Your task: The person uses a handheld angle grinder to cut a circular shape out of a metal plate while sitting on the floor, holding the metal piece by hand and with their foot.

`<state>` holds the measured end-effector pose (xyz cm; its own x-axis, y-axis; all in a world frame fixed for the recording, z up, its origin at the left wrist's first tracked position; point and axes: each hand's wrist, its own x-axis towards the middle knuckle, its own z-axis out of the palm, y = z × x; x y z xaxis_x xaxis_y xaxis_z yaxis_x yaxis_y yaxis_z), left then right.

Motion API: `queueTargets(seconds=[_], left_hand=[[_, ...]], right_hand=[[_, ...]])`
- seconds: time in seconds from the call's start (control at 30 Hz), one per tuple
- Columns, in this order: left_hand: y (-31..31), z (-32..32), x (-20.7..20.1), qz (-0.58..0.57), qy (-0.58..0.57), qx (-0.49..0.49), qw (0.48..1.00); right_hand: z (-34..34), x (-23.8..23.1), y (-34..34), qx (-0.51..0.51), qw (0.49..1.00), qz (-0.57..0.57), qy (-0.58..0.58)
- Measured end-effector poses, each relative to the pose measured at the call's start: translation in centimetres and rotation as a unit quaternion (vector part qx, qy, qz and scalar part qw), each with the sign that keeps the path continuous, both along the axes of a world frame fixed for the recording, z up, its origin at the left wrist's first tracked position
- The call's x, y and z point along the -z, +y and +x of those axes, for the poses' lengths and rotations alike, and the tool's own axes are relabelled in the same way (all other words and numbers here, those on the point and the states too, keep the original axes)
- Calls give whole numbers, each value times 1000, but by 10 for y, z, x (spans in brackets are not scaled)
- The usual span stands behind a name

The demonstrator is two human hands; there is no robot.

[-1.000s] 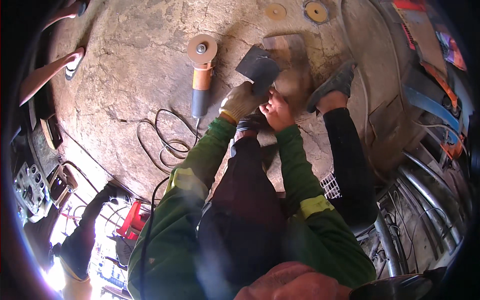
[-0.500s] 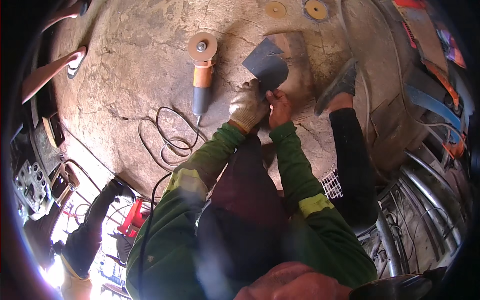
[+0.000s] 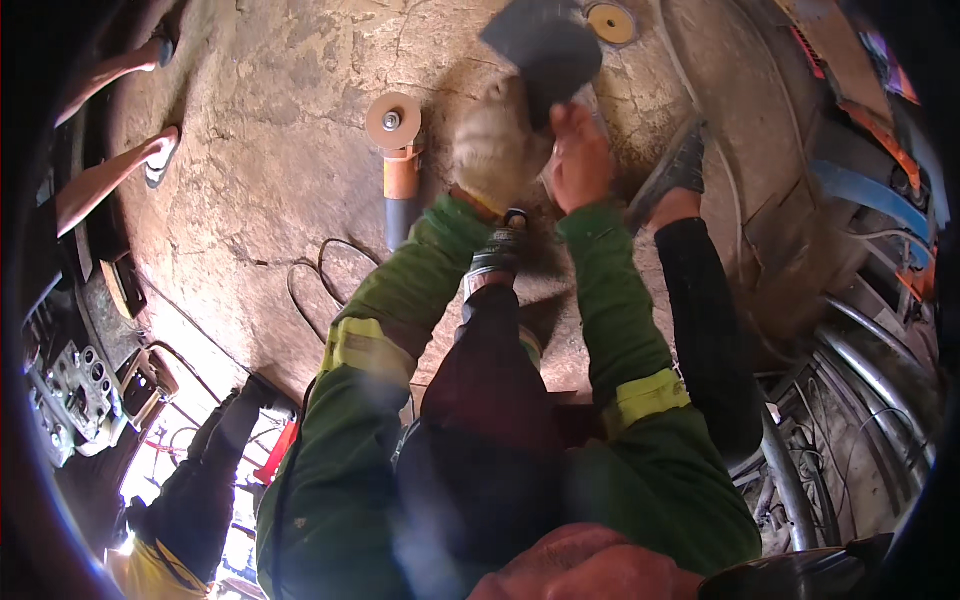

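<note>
A dark, flat sheet piece (image 3: pixel 553 52) with one rounded side is held up in front of me, and its narrow lower end runs down between my hands. My left hand (image 3: pixel 490 145), in a pale knit glove, is closed around that lower end; motion smears its fingers. Bare, my right hand (image 3: pixel 582 160) is beside the sheet's right edge with its fingers stretched upward. Whether it touches the sheet I cannot tell. Left of the gloved hand lies an angle grinder (image 3: pixel 401 180), orange and grey, with a tan disc (image 3: pixel 393 121) facing up.
The grinder's cord (image 3: pixel 318 275) loops on the cracked floor (image 3: pixel 250 170). A round tan disc (image 3: pixel 611 24) lies beyond the sheet. Metal tubes (image 3: pixel 870 385) and a blue curved part (image 3: pixel 865 205) are at right. Another person's legs (image 3: pixel 120 180) show at left, and someone in dark clothing (image 3: pixel 205 480) at lower left.
Both hands have moved up and away from me with the dark sheet, which now hides the board and one tan disc. My right hand's fingers have straightened from a pinch on the sheet.
</note>
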<state>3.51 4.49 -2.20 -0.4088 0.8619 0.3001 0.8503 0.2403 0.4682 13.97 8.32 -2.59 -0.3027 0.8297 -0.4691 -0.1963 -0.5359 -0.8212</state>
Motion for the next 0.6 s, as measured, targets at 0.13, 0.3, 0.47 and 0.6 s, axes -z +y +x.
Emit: queueTargets(seconds=[0.13,0.3,0.47,0.6], left_hand=[[57,-33,-58,138,103,17,985],[92,-50,-45,85,7,-33,996],[63,-63,80,-317,-180,12,931],[44,-40,76,-246,-306,-47,918]], right_hand=[[16,-40,44,-34,988,150,-13],[75,-36,24,17,994,44,-95],[114,-8,-19,34,995,23,-87],[115,-2,-26,37,999,25,-31]])
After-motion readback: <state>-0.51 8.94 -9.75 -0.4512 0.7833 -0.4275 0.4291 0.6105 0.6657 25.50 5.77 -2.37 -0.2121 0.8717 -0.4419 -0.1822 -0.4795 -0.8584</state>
